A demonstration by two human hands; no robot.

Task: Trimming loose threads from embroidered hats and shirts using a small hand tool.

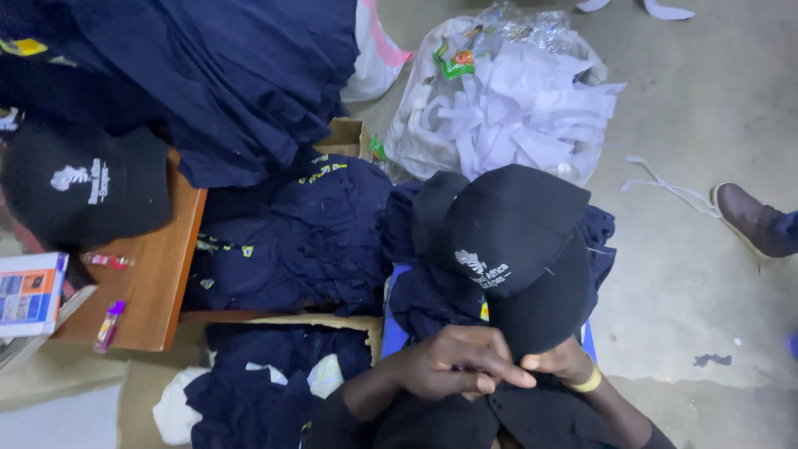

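Grey concrete floor (pixel 706 274) underfoot, scuffed and dull, with white strips of scrap trailing across it at the right.

Head view, looking straight down. At bottom centre, left hand (pixel 453 359) curled over the back edge of a black cap (pixel 515 249), fingers folded down and pinching the fabric. Right hand (pixel 559 363) tucked just beside it under the cap's lower rim, closed on the same edge, a yellow band (pixel 588 382) around its wrist. Cap crown facing up, white embroidered emblem near its middle, resting on a heap of navy garments (pixel 307 241) with small yellow and green patches. Blue surface showing beneath the heap at the cap's lower left.

Upper centre: clear plastic bag (pixel 499 100) stuffed with white fabric offcuts, a green and orange wrapper near its top. Upper left: more dark navy cloth (pixel 241 75) draped in folds. At left, a wooden table (pixel 158 291) carrying a second black cap (pixel 83 183) with a white emblem, a small box (pixel 29 293) printed in blue and orange at the edge, and a purple lighter (pixel 108 326) near the corner. Cardboard (pixel 316 320) edging the clothing pile below. Far right: brown shoe (pixel 752 220) of another person on the floor.
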